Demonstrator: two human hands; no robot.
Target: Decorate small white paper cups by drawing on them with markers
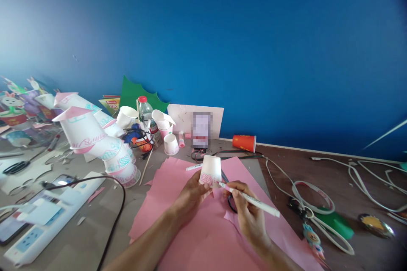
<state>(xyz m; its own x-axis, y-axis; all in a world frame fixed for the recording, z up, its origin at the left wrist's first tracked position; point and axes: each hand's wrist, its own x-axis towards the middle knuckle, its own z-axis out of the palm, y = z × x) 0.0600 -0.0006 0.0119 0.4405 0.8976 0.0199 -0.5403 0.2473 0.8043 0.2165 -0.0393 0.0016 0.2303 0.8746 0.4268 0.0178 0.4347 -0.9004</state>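
Observation:
My left hand is closed around the lower side of a white paper cup, which is held upside down over pink paper. Pink pattern marks the cup near its lower rim. In my right hand is a white marker, its pink tip at the patterned part of the cup. Behind the right hand, a pair of dark-handled scissors lies partly hidden on the paper. A second white marker rests by the paper's far edge.
On the left lean stacked decorated cups beside a white power strip with a black cable. A phone stands at the back near a bottle. An orange cup lies sideways; white cords and a keychain are at right.

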